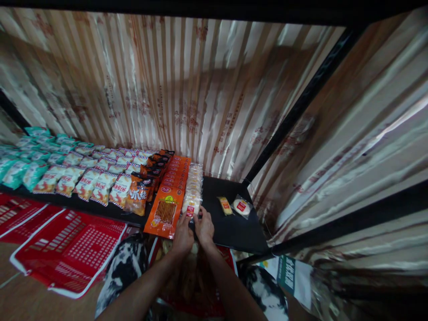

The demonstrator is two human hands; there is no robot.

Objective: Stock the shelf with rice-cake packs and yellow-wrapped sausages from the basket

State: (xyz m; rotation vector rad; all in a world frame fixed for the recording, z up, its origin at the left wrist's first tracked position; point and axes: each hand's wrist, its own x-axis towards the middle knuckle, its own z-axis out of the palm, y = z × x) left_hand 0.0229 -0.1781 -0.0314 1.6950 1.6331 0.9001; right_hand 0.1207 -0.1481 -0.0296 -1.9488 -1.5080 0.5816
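Nearest are two knees in black-and-white patterned cloth point(123, 263), with a red plastic basket point(229, 257) between them, below the row of small clear plastic packets with white food inside point(195, 180). That row stands on a flat black shelf point(224, 234). Both hands are at its near end. The left hand point(183, 232) has its fingers partly bent by the left side of the front clear packet with a red label point(190, 209); the right hand point(204, 226) has its fingers bent by the right side. Both touch the packet, but I cannot tell if they pinch it. The step in hand looks like setting this packet straight. The next move seems to call for a soft push to line it up, then letting go. Just left of the row are flat shiny orange packets of brown sticks point(166, 209). Right of the row, apart from it, lie a thin yellow packet point(225, 206) and a round white packet point(241, 206). Behind the row hangs a tall striped brown-and-white sheet point(207, 111).
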